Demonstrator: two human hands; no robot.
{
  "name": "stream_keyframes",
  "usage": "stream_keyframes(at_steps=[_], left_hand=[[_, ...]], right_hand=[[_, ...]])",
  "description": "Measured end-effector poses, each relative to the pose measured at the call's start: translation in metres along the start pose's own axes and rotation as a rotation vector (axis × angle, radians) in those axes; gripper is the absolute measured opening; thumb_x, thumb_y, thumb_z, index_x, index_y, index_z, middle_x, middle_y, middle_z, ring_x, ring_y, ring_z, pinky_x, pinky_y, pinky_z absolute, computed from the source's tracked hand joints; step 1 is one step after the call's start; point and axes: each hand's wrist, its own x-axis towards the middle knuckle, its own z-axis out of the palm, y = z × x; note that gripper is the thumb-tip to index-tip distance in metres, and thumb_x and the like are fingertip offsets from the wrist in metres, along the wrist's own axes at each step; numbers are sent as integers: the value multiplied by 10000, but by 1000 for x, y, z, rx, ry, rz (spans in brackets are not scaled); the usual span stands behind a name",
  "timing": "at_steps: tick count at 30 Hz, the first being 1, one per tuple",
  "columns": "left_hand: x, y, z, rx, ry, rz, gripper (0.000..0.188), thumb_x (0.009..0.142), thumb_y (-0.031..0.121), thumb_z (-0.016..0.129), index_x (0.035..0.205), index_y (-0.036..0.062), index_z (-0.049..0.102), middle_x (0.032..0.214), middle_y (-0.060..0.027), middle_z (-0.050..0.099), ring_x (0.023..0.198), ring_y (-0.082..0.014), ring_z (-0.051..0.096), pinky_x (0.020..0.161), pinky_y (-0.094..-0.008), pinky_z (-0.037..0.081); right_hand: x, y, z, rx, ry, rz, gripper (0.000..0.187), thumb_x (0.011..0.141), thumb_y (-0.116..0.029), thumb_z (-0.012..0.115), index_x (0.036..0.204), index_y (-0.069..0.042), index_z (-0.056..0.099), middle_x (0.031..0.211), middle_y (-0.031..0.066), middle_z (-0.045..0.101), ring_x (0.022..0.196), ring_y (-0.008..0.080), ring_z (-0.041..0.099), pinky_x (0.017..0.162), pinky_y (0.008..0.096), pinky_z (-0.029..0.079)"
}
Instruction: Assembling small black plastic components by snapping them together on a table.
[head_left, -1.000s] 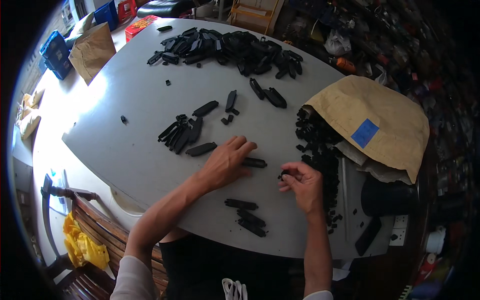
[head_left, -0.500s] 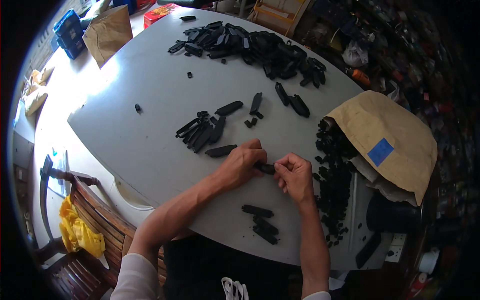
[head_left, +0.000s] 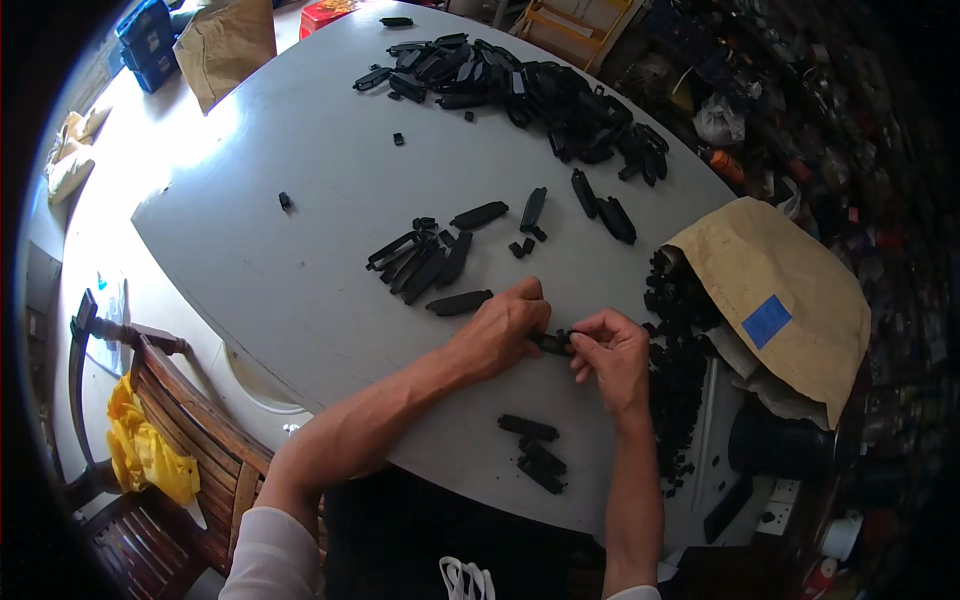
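Observation:
Between my hands is a long black plastic part (head_left: 553, 344), lying low over the grey table (head_left: 330, 340). My left hand (head_left: 508, 322) is wrapped round its left end and covers much of it. At its right end, my right hand (head_left: 612, 350) is closed in a pinch; a small black piece seems to be at the fingertips, partly hidden. Just left of my left hand lies another long black part (head_left: 460, 303), with a loose cluster of similar parts (head_left: 420, 268) beyond it. Several more black parts (head_left: 530, 428) rest near the table's front edge.
A big heap of black parts (head_left: 530, 95) covers the far side. At the right, an open brown paper bag (head_left: 790, 290) with a blue patch lies beside many small black pieces (head_left: 680, 385). A wooden chair (head_left: 200, 420) holding a yellow bag (head_left: 150, 450) stands at the left.
The view has shifted slightly, so the table's contents appear a little to the right. Both hands stay at the same black part, with the right fingers slightly repositioned at its end.

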Motion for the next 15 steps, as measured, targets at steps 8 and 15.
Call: stream_keyframes(at_steps=[8,15], left_hand=[[1,4,1,24,2,10,278,554,-47,727,739,1,526,863,-110,497,771,-302,553,632,-373,447],[1,3,2,54,1,11,278,560,-32,725,732,2,510,855,-111,485,765,-315,548,629,-386,442]], right_hand=[[-1,6,-12,76,-19,83,72,861,-49,587,803,-7,586,615,75,609,422,80,519,348,194,389],[1,-1,-5,-134,-17,135,84,862,-48,586,784,-17,572,598,38,588,433,57,494,351,195,360]])
